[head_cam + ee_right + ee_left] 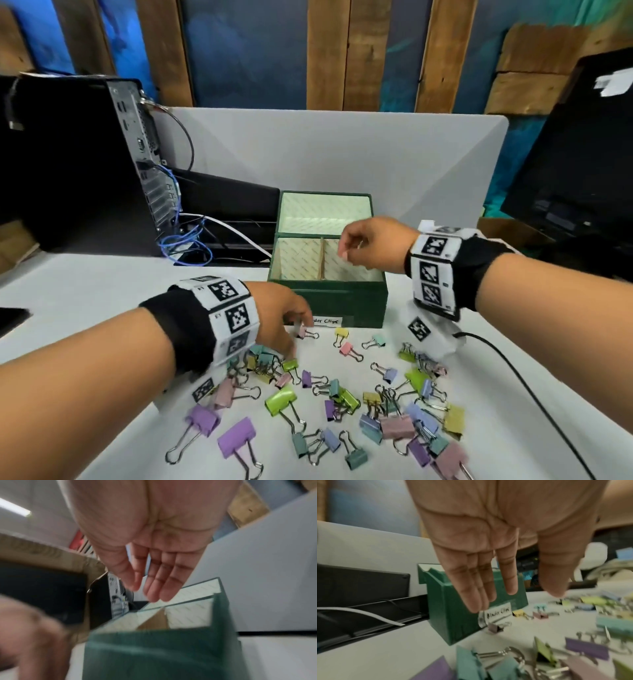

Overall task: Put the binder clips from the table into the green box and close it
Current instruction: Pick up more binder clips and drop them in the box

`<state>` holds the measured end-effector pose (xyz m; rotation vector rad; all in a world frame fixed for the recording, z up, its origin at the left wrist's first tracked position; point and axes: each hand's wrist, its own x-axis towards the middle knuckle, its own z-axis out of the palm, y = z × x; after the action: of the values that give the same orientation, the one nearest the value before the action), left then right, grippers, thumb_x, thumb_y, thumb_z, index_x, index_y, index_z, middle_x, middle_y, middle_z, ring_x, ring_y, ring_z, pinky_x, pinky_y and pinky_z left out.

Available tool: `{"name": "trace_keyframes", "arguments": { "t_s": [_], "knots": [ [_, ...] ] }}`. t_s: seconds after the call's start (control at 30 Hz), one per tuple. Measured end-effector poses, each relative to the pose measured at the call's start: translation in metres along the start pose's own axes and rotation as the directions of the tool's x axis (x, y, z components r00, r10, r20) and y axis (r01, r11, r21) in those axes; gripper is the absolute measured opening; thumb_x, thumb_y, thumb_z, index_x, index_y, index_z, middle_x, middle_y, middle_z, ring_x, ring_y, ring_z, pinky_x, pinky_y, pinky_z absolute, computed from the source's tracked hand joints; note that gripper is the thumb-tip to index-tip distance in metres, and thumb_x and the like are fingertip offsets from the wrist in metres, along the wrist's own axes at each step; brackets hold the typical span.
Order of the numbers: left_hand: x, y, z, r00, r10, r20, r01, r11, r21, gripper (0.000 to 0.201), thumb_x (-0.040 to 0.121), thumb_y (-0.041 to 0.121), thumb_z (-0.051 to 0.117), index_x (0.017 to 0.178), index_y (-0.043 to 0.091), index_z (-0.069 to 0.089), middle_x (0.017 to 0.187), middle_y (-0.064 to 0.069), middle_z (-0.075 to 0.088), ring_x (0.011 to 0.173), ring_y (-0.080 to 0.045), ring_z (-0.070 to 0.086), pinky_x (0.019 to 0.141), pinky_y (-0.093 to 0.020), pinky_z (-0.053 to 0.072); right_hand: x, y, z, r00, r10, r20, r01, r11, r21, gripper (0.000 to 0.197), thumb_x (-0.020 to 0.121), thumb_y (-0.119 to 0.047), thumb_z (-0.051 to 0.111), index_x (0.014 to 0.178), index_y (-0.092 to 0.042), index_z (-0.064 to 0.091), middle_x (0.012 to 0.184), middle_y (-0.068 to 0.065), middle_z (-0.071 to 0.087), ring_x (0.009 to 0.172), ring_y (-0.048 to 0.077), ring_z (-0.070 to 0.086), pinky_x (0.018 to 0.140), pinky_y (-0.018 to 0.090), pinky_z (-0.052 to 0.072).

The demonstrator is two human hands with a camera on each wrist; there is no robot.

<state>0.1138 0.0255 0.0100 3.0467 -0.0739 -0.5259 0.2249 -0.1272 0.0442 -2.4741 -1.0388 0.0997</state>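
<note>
— Both hands from the head view? Left hand [279, 320] hung with loose fingers just before the green box [329, 294], over the binder clips [342, 397] strewn on the table [85, 298] in front of that box; whether it touched one, I couldn't tell. Right hand [371, 245] hovered over the box, fingers slack, holding nothing.

— And the left wrist view?

— Straight fingers [476, 588], bare palm, box [453, 615] behind them, lid up, labelled.

— Right wrist?

— Blurred; relaxed fingers [163, 581] above the box's [154, 653] divided inside.
</note>
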Motion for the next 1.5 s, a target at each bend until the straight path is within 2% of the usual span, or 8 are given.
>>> {"name": "trace_keyframes", "arguments": {
  "t_s": [0.07,0.17,0.27,0.43,0.7,0.97,1.17,1.5],
  "knots": [
    [0.008,0.011,0.005,0.999,0.012,0.042,-0.016,0.996,0.091,0.066,0.075,0.04,0.071,0.134,0.035,0.042,0.133,0.008,0.05,0.12,-0.016,0.051,0.099,-0.03,0.043,-0.02,0.006,0.002,0.977,-0.013,0.211,0.052,0.982,-0.181,0.013,0.087,-0.022,0.058,0.095,-0.023,0.067,0.081,-0.018,0.061,0.073,-0.003,0.054,0.069,0.016,0.043],
    [0.018,0.019,0.011,0.997,-0.035,0.062,0.025,0.989,0.148,0.078,0.071,0.046,0.073,0.139,0.033,0.036,0.138,0.004,0.047,0.123,-0.02,0.049,0.1,-0.033,0.042,-0.039,0.012,0.013,0.878,0.086,0.47,0.094,0.933,-0.346,0.03,0.088,-0.026,0.059,0.118,-0.03,0.061,0.118,-0.008,0.062,0.102,0.009,0.058,0.089,0.023,0.043],
    [0.024,0.018,0.014,0.996,-0.065,0.066,0.054,0.986,0.156,0.079,0.07,0.049,0.072,0.138,0.031,0.037,0.134,0.003,0.049,0.12,-0.02,0.051,0.097,-0.031,0.043,-0.043,0.015,0.028,0.84,0.114,0.531,0.16,0.883,-0.442,0.054,0.086,-0.032,0.06,0.137,-0.035,0.041,0.139,-0.002,0.045,0.123,0.018,0.049,0.098,0.029,0.039],
    [0.022,0.016,0.015,0.99,-0.075,0.117,0.075,0.997,0.007,0.077,0.055,0.057,0.077,0.123,0.035,0.05,0.125,0.008,0.059,0.106,-0.015,0.057,0.095,-0.033,0.047,-0.036,0.009,0.051,0.826,0.101,0.555,0.212,0.856,-0.472,0.076,0.081,-0.047,0.063,0.144,-0.039,0.022,0.146,0.0,0.034,0.13,0.022,0.041,0.098,0.031,0.036],
    [0.022,0.025,0.019,0.998,-0.044,0.051,0.036,0.988,0.148,0.084,0.056,0.051,0.081,0.128,0.034,0.039,0.125,0.005,0.047,0.107,-0.018,0.052,0.092,-0.036,0.047,-0.038,0.003,0.055,0.808,0.062,0.587,0.311,0.8,-0.512,0.063,0.08,-0.03,0.069,0.137,-0.03,0.041,0.136,0.001,0.045,0.118,0.021,0.05,0.086,0.029,0.041],
    [0.03,0.029,0.022,0.985,0.032,0.171,-0.065,0.979,0.193,0.077,0.07,0.035,0.077,0.136,0.037,0.039,0.14,0.004,0.045,0.125,-0.021,0.046,0.104,-0.037,0.04,-0.048,0.014,0.051,0.819,0.047,0.572,0.279,0.838,-0.468,0.054,0.083,-0.033,0.066,0.132,-0.038,0.045,0.135,-0.001,0.045,0.119,0.02,0.049,0.088,0.028,0.039],
    [0.031,0.03,0.026,0.988,0.08,0.134,-0.096,0.989,0.112,0.052,0.073,0.023,0.075,0.121,0.028,0.055,0.123,0.004,0.056,0.109,-0.02,0.057,0.088,-0.028,0.048,-0.045,0.016,0.056,0.828,0.038,0.559,0.273,0.844,-0.461,0.049,0.081,-0.029,0.068,0.126,-0.034,0.05,0.131,-0.002,0.046,0.115,0.02,0.051,0.081,0.026,0.038],
    [0.035,0.032,0.028,0.984,0.111,0.139,-0.124,0.988,0.09,0.034,0.07,0.019,0.074,0.101,0.02,0.06,0.111,-0.004,0.057,0.101,-0.028,0.06,0.08,-0.034,0.051,-0.034,0.025,0.061,0.775,0.07,0.628,0.198,0.917,-0.345,0.023,0.076,-0.018,0.07,0.096,-0.024,0.06,0.087,-0.005,0.049,0.081,0.018,0.051,0.062,0.026,0.042]
  ]
}}
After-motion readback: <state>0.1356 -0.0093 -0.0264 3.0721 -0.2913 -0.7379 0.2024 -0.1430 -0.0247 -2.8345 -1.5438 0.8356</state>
